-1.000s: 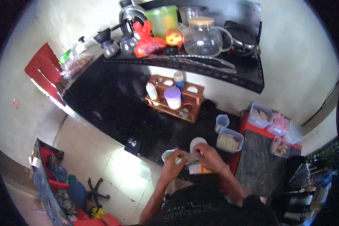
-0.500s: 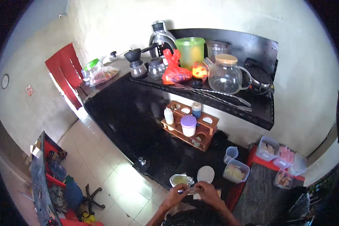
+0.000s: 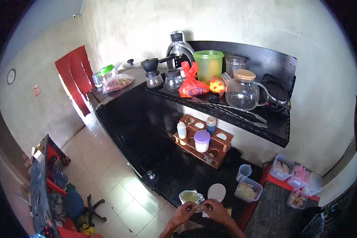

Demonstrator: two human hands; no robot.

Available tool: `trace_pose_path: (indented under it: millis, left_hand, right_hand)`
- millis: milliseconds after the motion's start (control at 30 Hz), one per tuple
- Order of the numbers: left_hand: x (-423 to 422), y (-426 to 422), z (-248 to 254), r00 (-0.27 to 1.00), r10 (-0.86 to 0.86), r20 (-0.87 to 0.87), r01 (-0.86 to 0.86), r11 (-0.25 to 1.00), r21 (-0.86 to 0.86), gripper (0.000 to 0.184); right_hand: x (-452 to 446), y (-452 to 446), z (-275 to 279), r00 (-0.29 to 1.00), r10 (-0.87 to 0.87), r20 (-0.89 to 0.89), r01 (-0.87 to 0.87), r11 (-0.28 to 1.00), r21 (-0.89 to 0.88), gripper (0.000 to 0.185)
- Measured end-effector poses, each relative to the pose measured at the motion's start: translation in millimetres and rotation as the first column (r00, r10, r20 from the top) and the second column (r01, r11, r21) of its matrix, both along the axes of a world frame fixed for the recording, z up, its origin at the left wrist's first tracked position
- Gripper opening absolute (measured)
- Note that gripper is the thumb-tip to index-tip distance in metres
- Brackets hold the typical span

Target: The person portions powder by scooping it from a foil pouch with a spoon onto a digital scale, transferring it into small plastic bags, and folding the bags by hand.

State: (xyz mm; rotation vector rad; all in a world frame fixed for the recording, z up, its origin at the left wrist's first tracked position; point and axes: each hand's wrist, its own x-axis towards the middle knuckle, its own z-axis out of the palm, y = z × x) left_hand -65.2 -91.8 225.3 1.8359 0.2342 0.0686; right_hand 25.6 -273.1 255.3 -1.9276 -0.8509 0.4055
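Observation:
At the bottom centre, my left hand (image 3: 185, 212) and my right hand (image 3: 216, 209) are close together, fingers pinched. Between their fingertips is something small and pale that I cannot make out. Just beyond my left hand lies an open foil packet (image 3: 190, 196) with pale greenish-yellow contents. A round white lid or disc (image 3: 217, 192) lies beyond my right hand. A clear tub with pale yellow pieces (image 3: 248, 190) stands to the right, with an empty-looking clear cup (image 3: 244, 171) behind it.
A wooden rack (image 3: 210, 148) holds bottles and a purple-lidded jar (image 3: 202, 141). Above it, a black shelf (image 3: 281, 135) carries a glass teapot (image 3: 243, 93), a red bag and a green container. More tubs (image 3: 281, 167) stand at right; a chair base (image 3: 93, 208) is lower left.
The view has tilted upward, so the counter and my hands appear lower. My hands remain together, fingers pinched, near the foil packet, which now shows more fully.

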Motion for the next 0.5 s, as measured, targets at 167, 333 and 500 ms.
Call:
trace_pose_path:
  millis: [167, 333, 500]
  left_hand:
    - [-4.7, -2.8, -7.0, 1.0, -0.008, -0.023, 0.008, 0.999, -0.034, 0.022]
    - [4.0, 1.4, -20.8, 0.984, 0.027, 0.175, -0.024, 0.999, -0.022, 0.022]
    - [16.3, -1.2, 45.9, 0.98, 0.118, 0.158, -0.1, 0.988, -0.118, 0.016]
  right_hand:
    - [-9.6, -2.9, 15.6, 0.994, -0.021, -0.108, 0.019, 1.0, -0.016, 0.022]
    - [-10.2, 1.9, -7.3, 0.988, -0.148, -0.038, 0.152, 0.982, 0.114, 0.018]
    - [6.7, 10.3, 6.5, 0.986, -0.165, 0.004, 0.162, 0.973, 0.167, 0.017]
